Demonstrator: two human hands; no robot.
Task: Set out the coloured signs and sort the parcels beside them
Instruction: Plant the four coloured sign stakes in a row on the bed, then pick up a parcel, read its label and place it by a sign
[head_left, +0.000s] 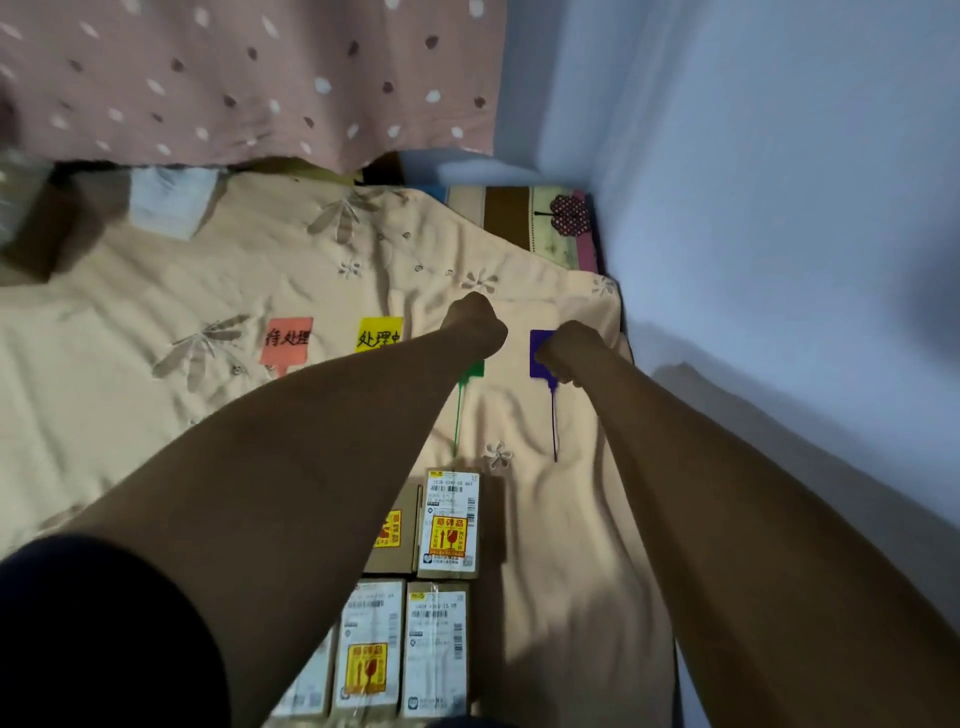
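Four coloured signs lie in a row on the beige blanket (156, 415). From left to right they are a red sign (285, 340), a yellow sign (380, 335), a green sign (474, 370) and a purple sign (540, 353). The green and purple stems point toward me. My left hand (475, 325) is curled over the green sign and hides most of it. My right hand (571, 348) is curled on the right side of the purple sign. Several cardboard parcels (449, 525) with white labels and yellow fragile stickers lie close together near me, partly under my left arm.
A pale wall (779, 208) runs along the right side of the bed. A pink dotted cloth (249, 78) hangs at the far end. A brown box (47, 223) and a light-blue folded item (171, 200) sit at the far left. A patterned mat (545, 218) shows at the far corner.
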